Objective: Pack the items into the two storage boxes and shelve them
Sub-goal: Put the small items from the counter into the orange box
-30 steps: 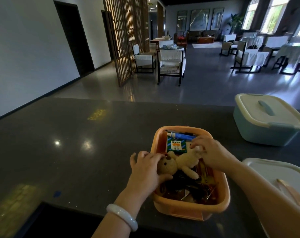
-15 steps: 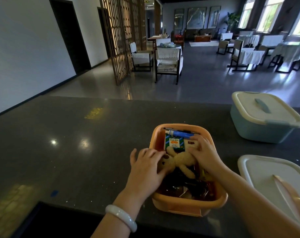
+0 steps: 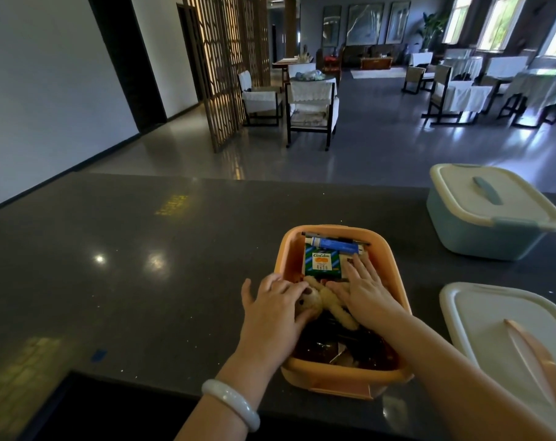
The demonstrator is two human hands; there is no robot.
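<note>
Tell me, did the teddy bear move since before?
Yes. The teddy bear has sunk lower into the orange box, pressed down by the left hand and right hand, its legs farther from the green packet.

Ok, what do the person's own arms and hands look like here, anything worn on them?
Both forearms are bare, with no sleeves showing and no gloves. The left hand has a smooth, rounded, pale whitish bangle around its wrist. The right hand and its wrist carry nothing visible: no watch, band or ring that can be made out. The fingers are bare on both hands.
</note>
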